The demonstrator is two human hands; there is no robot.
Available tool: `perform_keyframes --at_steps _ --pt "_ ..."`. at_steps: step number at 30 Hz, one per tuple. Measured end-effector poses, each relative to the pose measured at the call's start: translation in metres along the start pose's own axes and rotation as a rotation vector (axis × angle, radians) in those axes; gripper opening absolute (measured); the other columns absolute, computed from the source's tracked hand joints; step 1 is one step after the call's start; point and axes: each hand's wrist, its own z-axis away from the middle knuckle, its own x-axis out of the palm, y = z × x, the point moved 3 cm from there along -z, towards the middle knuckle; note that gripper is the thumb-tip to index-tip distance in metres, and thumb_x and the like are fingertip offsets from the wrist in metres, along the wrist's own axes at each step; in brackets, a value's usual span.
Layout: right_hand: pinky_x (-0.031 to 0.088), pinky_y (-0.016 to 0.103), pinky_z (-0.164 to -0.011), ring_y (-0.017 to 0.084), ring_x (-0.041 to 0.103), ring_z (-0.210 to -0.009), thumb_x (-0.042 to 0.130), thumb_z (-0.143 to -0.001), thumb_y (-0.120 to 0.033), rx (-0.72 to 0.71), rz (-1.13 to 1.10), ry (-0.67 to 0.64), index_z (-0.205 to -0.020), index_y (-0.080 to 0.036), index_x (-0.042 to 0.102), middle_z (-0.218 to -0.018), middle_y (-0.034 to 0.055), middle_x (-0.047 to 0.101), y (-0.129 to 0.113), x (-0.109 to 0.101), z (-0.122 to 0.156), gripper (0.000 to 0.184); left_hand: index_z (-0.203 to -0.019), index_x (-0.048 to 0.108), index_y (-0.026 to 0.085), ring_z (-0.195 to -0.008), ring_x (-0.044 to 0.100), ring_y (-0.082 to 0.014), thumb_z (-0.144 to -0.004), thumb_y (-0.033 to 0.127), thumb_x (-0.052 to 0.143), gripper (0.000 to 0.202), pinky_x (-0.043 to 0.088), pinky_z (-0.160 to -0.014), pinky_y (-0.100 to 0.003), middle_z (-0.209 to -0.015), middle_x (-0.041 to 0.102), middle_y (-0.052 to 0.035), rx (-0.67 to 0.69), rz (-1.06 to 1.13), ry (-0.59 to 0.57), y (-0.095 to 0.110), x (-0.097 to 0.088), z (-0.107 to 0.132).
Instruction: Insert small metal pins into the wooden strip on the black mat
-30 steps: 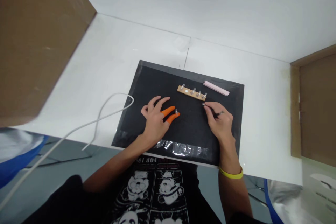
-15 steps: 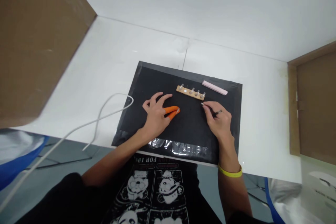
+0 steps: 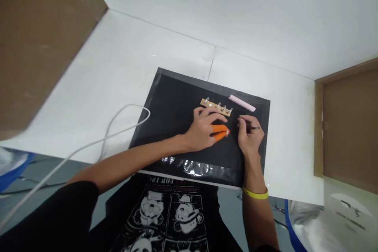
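Note:
My left hand [image 3: 203, 129] has orange covers on its thumb and index finger. Those two tips are pinched on a small clear, shiny piece [image 3: 227, 132], too small to name. Its other fingers reach forward, close to the near edge of a narrow wooden strip [image 3: 216, 107] and partly over it. Several small clear pieces stand upright on the strip, and a white round spot shows between them. To the right, my right hand [image 3: 251, 132], with a dark ring, has thumb and index finger pressed together. What sits between these fingertips is mostly hidden.
A pink bar [image 3: 241, 103] lies behind the strip on the black mat [image 3: 174, 98]. A white cable [image 3: 118, 130] loops over the mat's left edge. Brown panels [image 3: 348, 126] flank the white table [image 3: 124, 59] on both sides.
My left hand has moved right with the small clear piece, nearer my right hand and the wooden strip. My right hand has shifted slightly right, its fingers more curled.

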Motion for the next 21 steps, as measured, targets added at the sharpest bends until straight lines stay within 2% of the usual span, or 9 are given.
perform_keyframes --at_steps 5,8,10,14,18,21 --pt "0.045 0.028 -0.059 0.013 0.055 -0.063 0.051 -0.101 -0.051 0.166 -0.124 0.122 -0.107 -0.022 0.049 -0.081 -0.0014 0.056 0.022 0.000 0.000 0.030 -0.099 0.073 0.018 -0.110 0.066 -0.0215 -0.092 0.024 0.071 0.010 0.043 -0.096 -0.040 -0.101 0.078 -0.0045 0.191 0.236 0.005 0.019 0.035 -0.003" --pt "0.038 0.025 -0.052 0.011 0.045 -0.054 0.054 -0.099 -0.057 0.234 -0.210 0.145 -0.102 -0.024 0.044 -0.071 -0.0068 0.047 0.021 0.000 -0.002 0.035 -0.097 0.072 0.017 -0.108 0.066 -0.0213 -0.092 0.020 0.069 0.007 0.048 -0.092 -0.037 -0.104 0.078 -0.0054 0.244 0.256 -0.057 0.021 0.049 0.002" --pt "0.034 0.023 -0.048 0.009 0.039 -0.050 0.057 -0.097 -0.058 0.274 -0.255 0.151 -0.099 -0.024 0.044 -0.065 -0.0092 0.042 0.018 0.000 -0.005 0.037 -0.094 0.072 0.017 -0.107 0.066 -0.0216 -0.093 0.019 0.067 0.006 0.050 -0.089 -0.037 -0.106 0.078 -0.0062 0.258 0.250 -0.061 0.019 0.052 0.006" --pt "0.026 0.021 -0.042 0.008 0.032 -0.045 0.064 -0.092 -0.060 0.328 -0.326 0.199 -0.094 -0.024 0.046 -0.057 -0.0116 0.038 0.013 0.001 -0.012 0.041 -0.088 0.073 0.016 -0.098 0.067 -0.0211 -0.093 0.023 0.067 0.010 0.052 -0.083 -0.036 -0.103 0.078 -0.0072 0.210 0.265 -0.022 0.013 0.051 0.010" --pt "0.018 0.020 -0.035 0.007 0.023 -0.037 0.070 -0.087 -0.059 0.354 -0.363 0.282 -0.089 -0.023 0.050 -0.047 -0.0135 0.034 0.014 0.004 -0.021 0.041 -0.093 0.074 0.015 -0.090 0.068 -0.0212 -0.092 0.029 0.071 0.014 0.056 -0.080 -0.038 -0.100 0.076 -0.0099 0.088 0.297 -0.061 0.008 0.053 0.004" --pt "0.016 0.020 -0.034 0.006 0.019 -0.036 0.068 -0.089 -0.058 0.367 -0.389 0.343 -0.088 -0.023 0.051 -0.045 -0.0139 0.033 0.015 0.005 -0.028 0.039 -0.099 0.074 0.016 -0.082 0.068 -0.0199 -0.091 0.029 0.073 0.015 0.058 -0.077 -0.038 -0.098 0.074 -0.0095 0.020 0.336 -0.086 0.005 0.054 0.001"
